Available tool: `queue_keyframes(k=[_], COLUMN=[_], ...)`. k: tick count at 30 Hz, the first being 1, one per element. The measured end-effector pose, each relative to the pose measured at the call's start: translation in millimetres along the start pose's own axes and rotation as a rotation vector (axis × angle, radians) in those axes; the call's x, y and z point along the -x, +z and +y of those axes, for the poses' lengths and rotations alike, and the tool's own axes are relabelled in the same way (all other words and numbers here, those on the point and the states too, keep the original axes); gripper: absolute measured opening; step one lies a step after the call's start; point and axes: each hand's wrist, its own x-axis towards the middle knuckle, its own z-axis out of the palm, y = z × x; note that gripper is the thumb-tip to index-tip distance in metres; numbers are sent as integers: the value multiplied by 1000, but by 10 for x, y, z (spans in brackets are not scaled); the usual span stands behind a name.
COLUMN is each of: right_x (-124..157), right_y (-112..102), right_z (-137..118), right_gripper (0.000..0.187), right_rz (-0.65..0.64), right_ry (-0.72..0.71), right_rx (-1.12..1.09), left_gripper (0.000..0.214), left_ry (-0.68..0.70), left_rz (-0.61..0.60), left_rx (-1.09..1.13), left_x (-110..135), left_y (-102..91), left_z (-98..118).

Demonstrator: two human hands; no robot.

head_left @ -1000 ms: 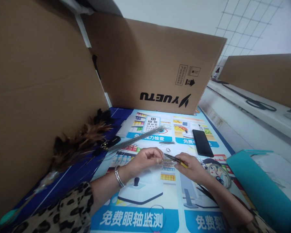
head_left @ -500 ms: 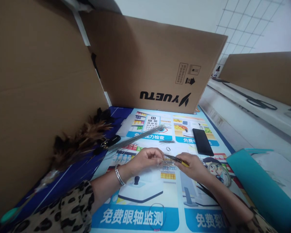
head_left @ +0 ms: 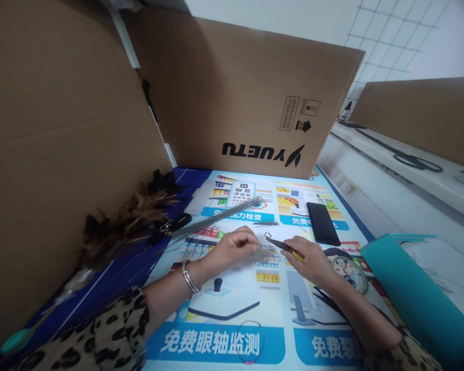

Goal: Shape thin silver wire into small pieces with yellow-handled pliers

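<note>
My left hand (head_left: 237,247) is closed in a pinch on a piece of thin bent wire (head_left: 268,256), which spreads out to the right of the fingertips in fine loops. In my right hand (head_left: 305,257) is a pair of pliers (head_left: 284,246) with yellow on the handle, its dark tip pointing left toward the wire. Whether the jaws touch the wire I cannot tell. A small dark ring (head_left: 268,235) shows just above the plier tip. Behind the hands lies a bundle of straight thin wires (head_left: 220,216), with a few short wire pieces (head_left: 266,223) to its right.
A black phone (head_left: 323,223) lies at the back right, a teal box (head_left: 417,293) at the right edge. Brown feathers (head_left: 127,221) and a black key fob (head_left: 180,222) are at left. Cardboard walls (head_left: 247,98) stand behind and left. A thin loop (head_left: 263,335) lies in front.
The pliers and my right hand have shifted slightly, with the plier tip now higher and nearer the small dark ring. My left hand has risen a little, still pinching the wire.
</note>
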Motion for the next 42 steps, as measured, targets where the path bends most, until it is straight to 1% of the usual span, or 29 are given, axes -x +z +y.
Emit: queue_keyframes(k=[4,8,16,25,30,32,35,39,42], right_x=[0,3,18,29,21,7,-17,-32,-27], right_y=[2,14,60,75,69,41,-31,-146,-211], right_z=[-11,-8,10,-33,16,47,75,62,26], right_gripper=[22,21,21,21,23,23,23,22,21], right_rz=[17,23,17,-15,-19,-38,-122,-212,-292], right_ry=[-13,-21,-31,-36,1,38,76,73,43], right_rx=[-10,-8,31,85,129,163,226,294,362], left_gripper=[11,11,13,10,12,14,16,16,13], left_ry=[-23,-74,-137,-146,-156,-156,-151,-126,-83], left_rz=[-23,-59,-78,-78,-95,-126,-206,-312,-395], left_rx=[-18,15,96,108,98,87,79,87,78], left_x=[11,27,30,50,49,47,47,56,66], left_y=[20,41,55,54,36,24,1,-52,-99], left_z=[-14,-57,-98,-95,-88,-87,-75,-46,-25])
